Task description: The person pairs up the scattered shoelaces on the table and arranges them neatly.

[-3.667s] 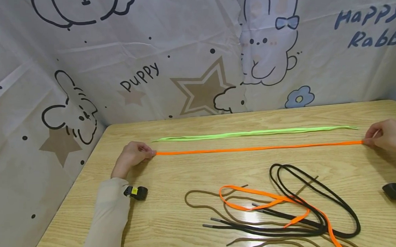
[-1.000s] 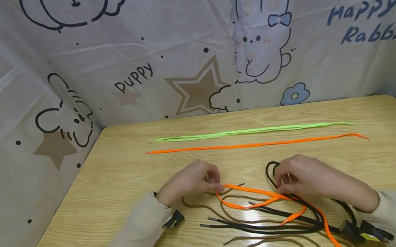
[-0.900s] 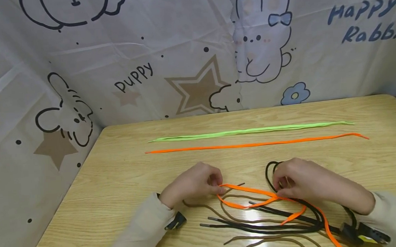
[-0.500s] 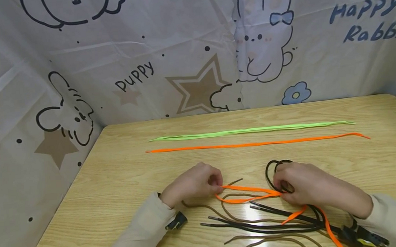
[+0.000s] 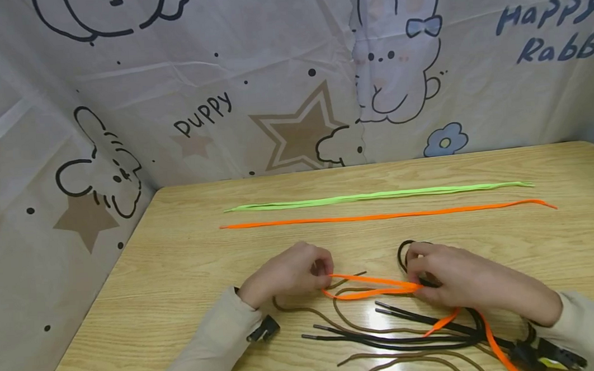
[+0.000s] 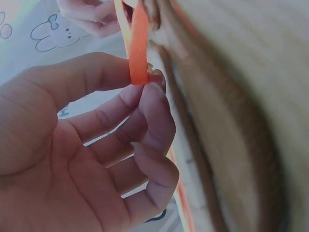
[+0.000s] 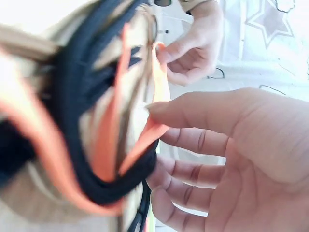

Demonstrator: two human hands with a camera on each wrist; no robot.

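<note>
Between both hands an orange shoelace (image 5: 353,296) is stretched, doubled into a loop at its left end. My left hand (image 5: 291,270) pinches that loop between thumb and index finger, seen close in the left wrist view as a folded orange band (image 6: 139,53). My right hand (image 5: 468,274) pinches the same shoelace further along with thumb and fingertips. A black shoelace (image 7: 72,121) crosses the orange one and runs behind the right fingers. Brown shoelaces (image 5: 303,309) and more black strands lie under and in front of the hands. Part of the tangle is hidden by the right hand and sleeve.
Toward the back of the wooden table (image 5: 177,214), a green shoelace (image 5: 378,194) lies straight, folded lengthwise. Just in front of it lies a separate straight orange shoelace (image 5: 329,220). A patterned cloth (image 5: 270,58) hangs behind and on the left.
Earlier, both hands held the ends of the straight orange shoelace, which now lies released. They moved down to the tangle, took hold of the second orange shoelace and lifted its loop slightly.
</note>
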